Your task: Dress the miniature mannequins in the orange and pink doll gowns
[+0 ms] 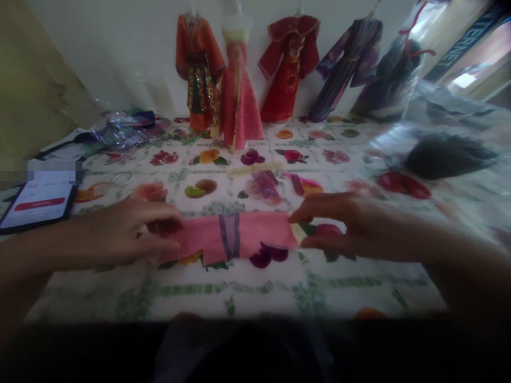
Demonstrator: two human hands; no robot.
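A small pink fabric piece [263,231] lies stretched flat on the table, with a sheer purple V-shaped trim [230,234] near its middle. My left hand [128,229] holds its left end between fingers and thumb, covering part of that end. At the right end, my right hand [351,223] has its fingertips on the upper corner and its thumb on the lower edge. Just beyond the fabric lie a patterned purple-pink scrap [267,186] and a magenta and orange scrap [305,186]. The image is somewhat blurred.
Doll-sized outfits stand along the back wall, among them an orange robe [199,69], a pink dress [242,96] and a red dress [285,80]. A phone [42,197] lies at left near plastic packaging [120,130]. Dark hair-like material [447,154] sits at right. A fruit-print tablecloth [263,287] covers the table.
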